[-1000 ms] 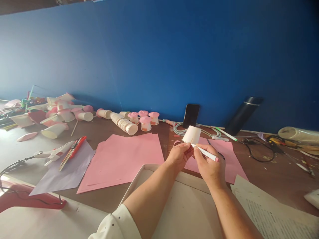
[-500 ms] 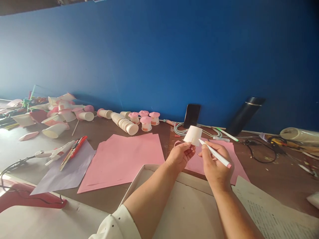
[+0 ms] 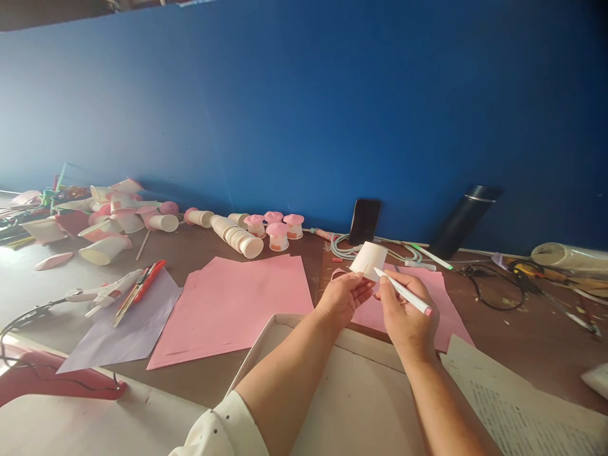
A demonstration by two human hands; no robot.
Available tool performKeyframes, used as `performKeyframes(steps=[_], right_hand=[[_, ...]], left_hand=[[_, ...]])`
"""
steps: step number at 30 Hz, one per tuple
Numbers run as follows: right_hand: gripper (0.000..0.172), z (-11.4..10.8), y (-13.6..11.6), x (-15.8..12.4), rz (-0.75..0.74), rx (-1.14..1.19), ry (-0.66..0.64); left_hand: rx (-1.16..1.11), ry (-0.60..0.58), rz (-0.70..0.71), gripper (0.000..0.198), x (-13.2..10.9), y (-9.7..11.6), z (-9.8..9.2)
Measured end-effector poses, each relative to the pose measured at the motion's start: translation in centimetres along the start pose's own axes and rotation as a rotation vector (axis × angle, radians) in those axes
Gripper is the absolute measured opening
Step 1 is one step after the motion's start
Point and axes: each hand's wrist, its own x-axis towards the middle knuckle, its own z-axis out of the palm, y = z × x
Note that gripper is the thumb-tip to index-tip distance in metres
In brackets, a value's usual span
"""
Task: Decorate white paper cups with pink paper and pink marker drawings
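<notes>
In the head view a white paper cup (image 3: 369, 258) is held upside down and slightly tilted. My left hand (image 3: 342, 299) is closed on its rim from below left. A white marker pen (image 3: 407, 294) with a pink end lies in the closed fingers of my right hand (image 3: 409, 320), its tip at the cup's lower right side. Whether the tip touches the cup I cannot tell. Pink paper (image 3: 444, 304) lies beneath both hands. Behind the cup a dark phone (image 3: 365, 221) leans on the blue wall.
A nested stack of paper cups (image 3: 235, 235) lies left of several small cup houses (image 3: 278, 237) with pink roofs. Pink sheets (image 3: 237, 307), a red cutter (image 3: 140, 288) and a glue gun (image 3: 107, 291) are on the left. A black bottle (image 3: 465, 221) leans at right.
My right hand and the marker have shifted slightly left, bringing the tip nearer the cup's front. The cup tilts a little more. My left hand keeps its hold.
</notes>
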Motion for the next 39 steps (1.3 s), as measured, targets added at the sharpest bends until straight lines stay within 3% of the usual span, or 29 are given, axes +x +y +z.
performKeyframes(steps=[39], right_hand=[[0.025,0.02,-0.14,0.13,-0.012,-0.020,-0.007]], left_hand=[[0.066,-0.101,0.039,0.015,0.22,-0.48,-0.41]])
